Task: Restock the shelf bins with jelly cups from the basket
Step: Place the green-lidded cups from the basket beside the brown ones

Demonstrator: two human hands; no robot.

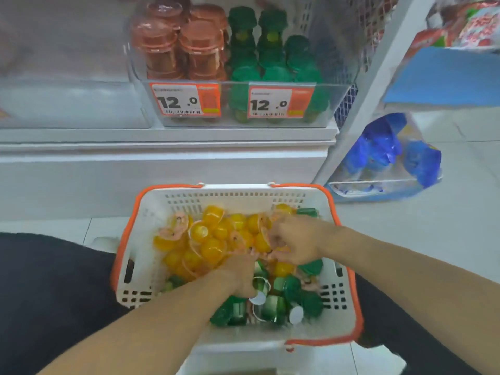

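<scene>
Reaching into the basket (151, 212), both hands are working among the jelly cups. The left hand (240, 274) is digging down where the yellow cups (212, 249) are meeting the green cups (293, 289); its grip is hidden, so I cannot tell. The right hand (293, 240) is curling, seemingly pinching a cup. The shelf bin (243, 104) is lying far, straight ahead, above the basket.
</scene>
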